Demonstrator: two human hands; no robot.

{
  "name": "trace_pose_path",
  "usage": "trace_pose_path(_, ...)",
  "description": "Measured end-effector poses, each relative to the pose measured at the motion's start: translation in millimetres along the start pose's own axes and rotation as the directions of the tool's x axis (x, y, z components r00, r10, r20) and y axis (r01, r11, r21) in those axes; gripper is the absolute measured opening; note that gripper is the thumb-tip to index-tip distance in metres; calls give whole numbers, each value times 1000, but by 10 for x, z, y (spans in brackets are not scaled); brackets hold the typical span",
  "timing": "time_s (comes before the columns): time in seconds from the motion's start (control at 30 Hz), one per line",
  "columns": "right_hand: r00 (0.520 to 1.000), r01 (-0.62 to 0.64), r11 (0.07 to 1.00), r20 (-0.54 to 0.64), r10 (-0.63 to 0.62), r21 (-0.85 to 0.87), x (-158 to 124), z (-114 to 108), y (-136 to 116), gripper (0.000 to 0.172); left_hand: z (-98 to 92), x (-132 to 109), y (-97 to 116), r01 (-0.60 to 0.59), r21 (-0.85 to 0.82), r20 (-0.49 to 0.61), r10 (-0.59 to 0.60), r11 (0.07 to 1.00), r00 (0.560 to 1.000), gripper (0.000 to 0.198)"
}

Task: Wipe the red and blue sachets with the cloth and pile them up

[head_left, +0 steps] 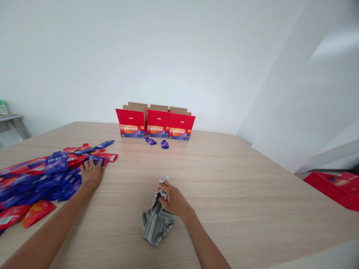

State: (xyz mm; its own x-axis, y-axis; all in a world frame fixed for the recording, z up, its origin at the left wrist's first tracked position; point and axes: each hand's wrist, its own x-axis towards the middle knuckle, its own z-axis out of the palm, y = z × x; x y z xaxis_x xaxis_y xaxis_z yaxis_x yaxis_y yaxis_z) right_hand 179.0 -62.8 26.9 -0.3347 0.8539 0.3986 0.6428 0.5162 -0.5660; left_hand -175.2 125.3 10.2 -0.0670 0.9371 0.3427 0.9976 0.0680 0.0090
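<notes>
A grey striped cloth (157, 226) hangs bunched from my right hand (171, 198), whose fingers are wrapped round its upper part. Its lower folds lie on or just over the tabletop. To the left, my left hand (91, 173) rests at the right edge of a heap of blue pouches (56, 164) and red pouches (39, 212). The fingers of that hand are spread over the pouches, touching them without a visible grip. One long blue pouch (105, 144) sticks out at the heap's far end.
Three red boxes (158, 125) with raised flaps stand in a row at the table's back. Two small purple pouches (165, 144) lie before them. Another red box (336, 186) is beyond the right table edge. The wooden table (224, 186) backs onto a white wall.
</notes>
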Motion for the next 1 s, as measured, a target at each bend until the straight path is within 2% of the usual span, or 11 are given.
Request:
trace_pose_path(0.2, 1000, -10, 1000, -2, 10, -1, 0, -1, -13, 30, 48, -43, 63, -23, -96, -49, 18, 995, 999, 50)
trace_pose_path(0.3, 1000, -17, 999, 1, 17, 28, -1, 1, -29, 31, 35, -201, 263, -63, -154, -96, 49, 986, 994, 51)
trace_pose_path(0.37, 1000, -22, 998, -7, 23, 65, 1, 12, -37, 32, -6, -385, 486, -115, -320, -114, 82, 941, 990, 48)
trace_pose_path(0.43, 999, -13, 993, -39, 17, 115, 9, 39, -38, 34, -72, -630, 767, -164, -624, -26, 189, 764, 982, 44)
trace_pose_path(0.47, 998, 0, 990, -65, 9, 143, 15, 59, -36, 34, -110, -767, 915, -144, -794, 45, 294, 590, 955, 45)
trace_pose_path(0.53, 990, 33, 981, -138, -6, 192, 31, 113, -28, 33, -185, -1044, 1189, 39, -982, 129, 511, 182, 850, 57)
trace_pose_path(0.6, 975, 56, 972, -220, -5, 227, 45, 170, -21, 29, -239, -1273, 1392, 217, -975, 137, 653, -43, 745, 67)
trace_pose_path(0.67, 958, 57, 965, -285, 19, 257, 47, 210, -21, 26, -261, -1409, 1501, 221, -974, 117, 718, -53, 687, 78)
trace_pose_path(0.77, 963, 60, 941, -267, 34, 334, 21, 207, -10, 28, -251, -1442, 1530, 81, -994, 106, 757, 70, 645, 89)
trace_pose_path(0.9, 967, 53, 840, -239, 92, 540, -9, 169, 162, 27, -263, -1379, 1502, 33, -992, 115, 778, 121, 617, 72)
trace_pose_path(1.0, 898, -70, 807, -315, 307, 587, 24, 207, 467, 30, -312, -1382, 1490, 53, -993, 113, 783, 101, 611, 60)
